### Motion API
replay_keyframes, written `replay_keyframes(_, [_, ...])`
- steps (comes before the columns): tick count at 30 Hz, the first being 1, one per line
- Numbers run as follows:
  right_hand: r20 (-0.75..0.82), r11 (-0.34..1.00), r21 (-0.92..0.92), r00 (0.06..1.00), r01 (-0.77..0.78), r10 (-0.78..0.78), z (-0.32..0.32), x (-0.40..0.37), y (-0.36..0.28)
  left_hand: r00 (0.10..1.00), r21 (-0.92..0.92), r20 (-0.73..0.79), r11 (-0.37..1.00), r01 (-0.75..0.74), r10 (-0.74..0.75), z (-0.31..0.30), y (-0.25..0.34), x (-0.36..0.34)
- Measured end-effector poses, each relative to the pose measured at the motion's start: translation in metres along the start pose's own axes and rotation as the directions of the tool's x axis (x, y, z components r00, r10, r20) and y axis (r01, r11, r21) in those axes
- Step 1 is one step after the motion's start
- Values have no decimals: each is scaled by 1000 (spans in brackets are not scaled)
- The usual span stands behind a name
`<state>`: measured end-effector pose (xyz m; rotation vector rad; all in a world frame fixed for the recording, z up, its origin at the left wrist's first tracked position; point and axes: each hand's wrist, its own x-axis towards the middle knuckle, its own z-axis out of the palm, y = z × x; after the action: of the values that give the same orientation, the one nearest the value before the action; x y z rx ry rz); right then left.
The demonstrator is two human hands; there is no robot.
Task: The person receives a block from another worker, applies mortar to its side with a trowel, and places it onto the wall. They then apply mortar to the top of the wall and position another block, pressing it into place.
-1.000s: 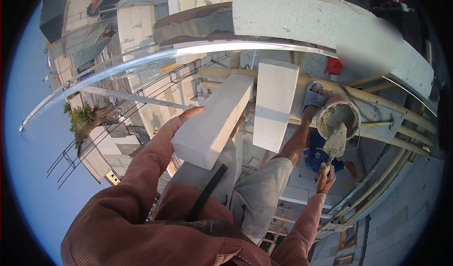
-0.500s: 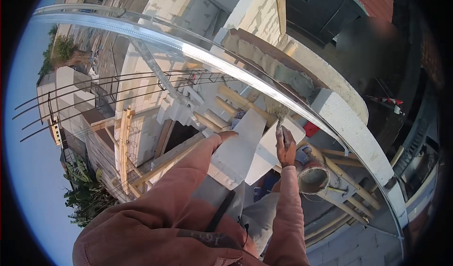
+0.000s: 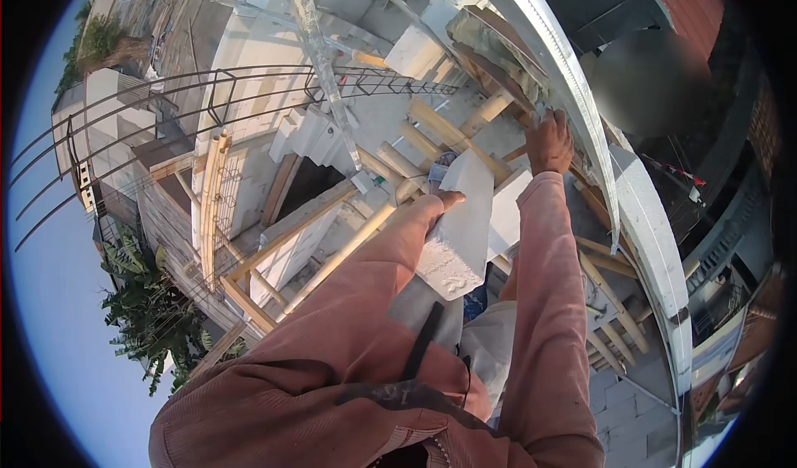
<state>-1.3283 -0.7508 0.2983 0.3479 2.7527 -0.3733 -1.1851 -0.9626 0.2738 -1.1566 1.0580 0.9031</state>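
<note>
My left hand [image 3: 451,200] grips the top edge of a pale rectangular block [image 3: 458,236], held upright in front of my body. A second pale block [image 3: 509,212] stands partly behind it, to the right. My right hand [image 3: 550,142] is raised with curled fingers beside a long shiny metal strip [image 3: 573,70], next to a wall ledge with rough grey mortar [image 3: 506,53]. Whatever the right hand holds is hidden behind the hand; the trowel cannot be made out.
A rebar cage [image 3: 222,82] reaches in from the left above bamboo poles [image 3: 340,256]. Below lies a dark opening [image 3: 311,190]. A curved pale wall top [image 3: 652,219] runs down the right side. Leafy plants [image 3: 154,310] grow at lower left.
My right hand has moved up from the second block, with its mortar-loaded trowel, to the ledge. The metal strip now appears steeper. The bucket is no longer visible. My left hand keeps the block.
</note>
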Motion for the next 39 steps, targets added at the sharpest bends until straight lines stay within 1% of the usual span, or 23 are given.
replay_keyframes(1, [42, 999, -32, 999, -29, 30, -16, -5, -4, 999, 15, -16, 999, -38, 39, 0, -3, 5])
replay_keyframes(2, [-206, 1000, 19, 979, -1, 5, 12, -5, 8, 996, 33, -32, 996, -86, 87, -2, -2, 15])
replay_keyframes(3, [-188, 1000, 18, 982, 8, -5, 19, -6, 16, 991, 49, -47, 991, -125, 127, -1, -5, 20])
replay_keyframes(5, [-150, 1000, 14, 988, 21, -19, 25, -12, 29, 996, 15, -45, 997, -76, 76, 3, 0, -11])
replay_keyframes(8, [-260, 1000, -21, 965, 16, -21, 20, -27, 37, 998, -5, -19, 998, -57, 56, 4, 6, -30])
replay_keyframes(11, [-49, 991, 119, 996, -62, 68, 23, -37, 50, 998, -17, 6, 998, -68, 68, -8, -7, -7])
replay_keyframes(13, [-196, 998, 55, 980, -12, 23, 23, -47, 57, 996, -11, 28, 997, -81, 81, -10, -8, 4])
replay_keyframes(14, [-230, 996, 85, 972, -19, 38, 28, -52, 59, 996, -11, 31, 997, -83, 83, -11, -9, 8])
replay_keyframes(15, [-317, 998, 56, 948, 30, -11, 35, -57, 63, 996, -1, 31, 996, -86, 86, -13, -9, 12])
replay_keyframes(17, [-121, 990, 131, 990, -52, 68, 41, -59, 70, 995, 14, 28, 996, -93, 92, -13, -9, 20])
replay_keyframes(19, [-268, 994, 111, 962, -20, 49, 39, -65, 71, 996, 24, 32, 996, -86, 86, -9, -2, 20])
replay_keyframes(20, [-385, 992, 126, 923, 19, 31, 45, -68, 72, 997, 25, 35, 997, -73, 72, -8, -1, 20])
replay_keyframes(23, [-175, 984, 160, 979, -73, 101, 49, -73, 78, 997, 14, 48, 998, -61, 60, -7, -4, 17])
replay_keyframes(24, [-232, 985, 165, 968, -59, 97, 51, -74, 80, 991, 50, 53, 991, -124, 122, -9, -5, 20])
replay_keyframes(26, [-253, 972, 226, 960, -62, 120, 56, -71, 86, 968, 115, 64, 961, -250, 244, -11, -4, 27])
replay_keyframes(29, [-189, 958, 265, 969, -107, 160, 58, -92, 94, 993, -79, 93, 995, -58, 65, 6, 1, -15])
replay_keyframes(30, [-165, 954, 272, 970, -128, 177, 56, -96, 97, 991, -45, 89, 995, -95, 98, 6, 1, -12])
replay_keyframes(32, [-180, 903, 417, 965, -101, 191, 47, -108, 101, 983, 29, 86, 986, -167, 164, -2, -2, 7])
replay_keyframes(34, [-194, 839, 538, 956, -86, 222, 44, -144, 113, 965, 19, 150, 976, -218, 213, -15, -11, 23])
replay_keyframes(35, [-136, 788, 606, 963, -104, 232, 41, -160, 122, 953, 19, 188, 969, -247, 239, -19, -10, 30])
replay_keyframes(37, [-14, 668, 725, 967, -166, 255, 30, -203, 143, 981, -1, 123, 989, -151, 150, 3, -4, -13])
replay_keyframes(38, [20, 658, 725, 962, -201, 272, 24, -229, 155, 991, -17, 86, 995, -101, 102, 14, -3, -34])
replay_keyframes(39, [32, 657, 720, 957, -223, 289, 27, -257, 171, 990, 3, 95, 994, -108, 107, 21, -2, -42])
